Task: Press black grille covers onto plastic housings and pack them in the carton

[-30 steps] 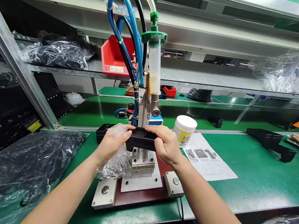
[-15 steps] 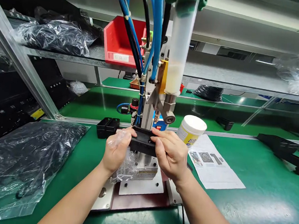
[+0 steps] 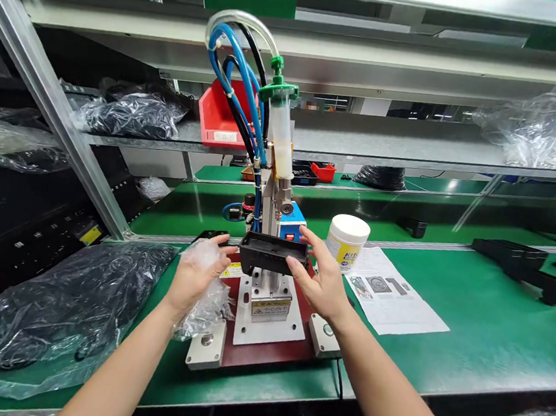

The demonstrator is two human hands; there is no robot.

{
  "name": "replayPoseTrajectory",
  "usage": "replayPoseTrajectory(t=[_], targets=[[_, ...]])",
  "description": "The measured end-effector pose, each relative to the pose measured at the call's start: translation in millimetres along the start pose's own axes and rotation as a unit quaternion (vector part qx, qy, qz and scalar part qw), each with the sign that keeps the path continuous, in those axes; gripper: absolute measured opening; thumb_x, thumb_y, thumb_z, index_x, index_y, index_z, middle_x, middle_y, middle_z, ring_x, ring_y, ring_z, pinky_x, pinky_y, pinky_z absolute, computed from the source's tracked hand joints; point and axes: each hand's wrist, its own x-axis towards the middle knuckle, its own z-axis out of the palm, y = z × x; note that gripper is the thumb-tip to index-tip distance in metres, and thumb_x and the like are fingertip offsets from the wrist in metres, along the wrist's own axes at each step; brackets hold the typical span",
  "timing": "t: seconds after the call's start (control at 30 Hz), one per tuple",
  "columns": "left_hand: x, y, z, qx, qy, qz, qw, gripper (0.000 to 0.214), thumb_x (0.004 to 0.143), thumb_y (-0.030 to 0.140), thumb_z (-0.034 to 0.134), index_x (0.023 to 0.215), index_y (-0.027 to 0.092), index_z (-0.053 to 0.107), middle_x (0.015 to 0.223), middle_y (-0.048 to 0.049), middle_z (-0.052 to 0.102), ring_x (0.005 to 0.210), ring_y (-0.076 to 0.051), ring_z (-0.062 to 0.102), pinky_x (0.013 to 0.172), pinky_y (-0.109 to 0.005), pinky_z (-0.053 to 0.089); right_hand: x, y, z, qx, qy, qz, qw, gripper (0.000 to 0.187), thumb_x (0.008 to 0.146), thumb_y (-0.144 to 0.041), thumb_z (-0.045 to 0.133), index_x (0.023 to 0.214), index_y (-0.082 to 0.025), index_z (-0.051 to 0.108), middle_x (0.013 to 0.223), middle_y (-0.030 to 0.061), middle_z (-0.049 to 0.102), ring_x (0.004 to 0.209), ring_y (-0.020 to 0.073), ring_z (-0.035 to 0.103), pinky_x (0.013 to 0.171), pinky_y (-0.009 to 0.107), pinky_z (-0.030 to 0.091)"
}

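Note:
A black rectangular plastic housing point(image 3: 273, 255), hollow on its upper side, is in front of the column of a small bench machine point(image 3: 270, 310). My right hand point(image 3: 321, 275) grips its right end, thumb at the front and fingers behind. Crumpled clear plastic film point(image 3: 205, 309) hangs from my left hand point(image 3: 199, 272), caught in the palm and lower fingers. The left fingertips stretch towards the housing's left end; whether they touch it I cannot tell. Whether the housing rests on the fixture below is hidden. Above it stands a syringe point(image 3: 281, 135) with a green cap.
A white tub point(image 3: 348, 242) stands right of the machine beside a printed sheet point(image 3: 393, 293). Bagged black parts point(image 3: 69, 305) lie at left. Black brackets point(image 3: 525, 267) lie at right. A red bin point(image 3: 223, 113) sits on the shelf. Two button boxes point(image 3: 207, 346) flank the machine base.
My view has pulled back and tilted up. My left hand has loosened from the housing and moved left with the film. The right hand's grip has opened slightly and stays at the housing's right end.

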Motion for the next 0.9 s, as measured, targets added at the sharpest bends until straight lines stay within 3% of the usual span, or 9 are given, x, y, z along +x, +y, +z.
replayPoseTrajectory(t=[0.1,0.2,0.27,0.43,0.57,0.63,0.73,0.83,0.9], targets=[[13,-6,12.2,-0.027,-0.042,-0.016,0.999,0.078,0.063,0.05,0.084,0.127,0.013,0.058,0.123,-0.0182,0.066,0.113,-0.033,0.063,0.101,-0.046,0.047,-19,9,1,0.122,-0.016,0.122,0.985,0.062,0.085,-0.041,0.067,0.139,-0.018,0.047,0.133,0.0157,0.06,0.118,0.0267,0.062,0.094,0.045,0.055],[29,-9,25.2,-0.032,-0.091,-0.034,0.995,0.072,0.055,0.051,0.088,0.113,0.013,0.065,0.116,-0.0163,0.069,0.113,-0.035,0.062,0.105,-0.048,0.044,-23,14,6,0.255,-0.037,0.176,0.95,0.057,0.081,-0.044,0.071,0.129,-0.018,0.055,0.12,0.0131,0.068,0.105,0.0236,0.068,0.088,0.041,0.059],[35,-7,31.3,-0.051,-0.111,-0.041,0.992,0.069,0.053,0.052,0.088,0.107,0.013,0.066,0.11,-0.0156,0.071,0.109,-0.035,0.064,0.103,-0.05,0.045,-16,14,8,0.291,-0.034,0.183,0.939,0.051,0.077,-0.045,0.075,0.119,-0.017,0.061,0.11,0.0114,0.072,0.097,0.0227,0.071,0.084,0.04,0.06],[31,12,31.1,-0.099,-0.098,0.009,0.99,0.064,0.058,0.052,0.085,0.108,0.016,0.064,0.108,-0.014,0.071,0.11,-0.034,0.064,0.1,-0.048,0.048,9,-5,-3,0.289,0.002,0.141,0.947,0.048,0.073,-0.045,0.078,0.11,-0.018,0.064,0.107,0.0096,0.072,0.1,0.0222,0.069,0.088,0.037,0.058],[-14,20,6.9,-0.072,-0.064,0.032,0.995,0.07,0.054,0.053,0.087,0.11,0.019,0.064,0.104,-0.0124,0.072,0.1,-0.034,0.067,0.09,-0.047,0.054,-8,-34,-10,0.258,-0.041,0.063,0.963,0.045,0.075,-0.036,0.079,0.115,-0.021,0.064,0.109,0.0087,0.072,0.098,0.0225,0.07,0.086,0.035,0.059],[-50,11,-9.8,-0.049,-0.066,0.006,0.997,0.07,0.053,0.05,0.088,0.112,0.021,0.063,0.103,-0.012,0.072,0.095,-0.032,0.068,0.085,-0.045,0.057,-28,-43,-7,0.228,-0.078,0.045,0.97,0.047,0.076,-0.033,0.079,0.118,-0.022,0.064,0.11,0.0096,0.071,0.097,0.0237,0.07,0.085,0.035,0.06],[-103,-16,-37.0,-0.006,-0.047,-0.038,0.998,0.064,0.053,0.047,0.088,0.108,0.022,0.064,0.102,-0.0108,0.072,0.093,-0.032,0.069,0.083,-0.043,0.057,-55,-49,8,0.195,-0.162,0.073,0.965,0.048,0.077,-0.035,0.078,0.121,-0.023,0.064,0.111,0.0103,0.071,0.097,0.0246,0.07,0.084,0.036,0.061],[-129,-40,-69.9,0.055,0.057,-0.069,0.994,0.067,0.054,0.053,0.085,0.109,0.02,0.063,0.103,-0.0113,0.071,0.096,-0.033,0.067,0.087,-0.044,0.055,-68,-51,26,0.174,-0.218,0.109,0.954,0.048,0.082,-0.037,0.074,0.126,-0.024,0.062,0.112,0.0095,0.071,0.092,0.0218,0.07,0.082,0.035,0.062],[-121,-51,-93.3,0.116,0.158,-0.08,0.977,0.068,0.063,0.061,0.076,0.112,0.017,0.06,0.106,-0.0137,0.069,0.1,-0.034,0.066,0.091,-0.046,0.052,-72,-52,33,0.158,-0.199,0.112,0.961,0.045,0.085,-0.037,0.069,0.128,-0.025,0.06,0.111,0.0087,0.071,0.088,0.0195,0.07,0.077,0.032,0.062]])
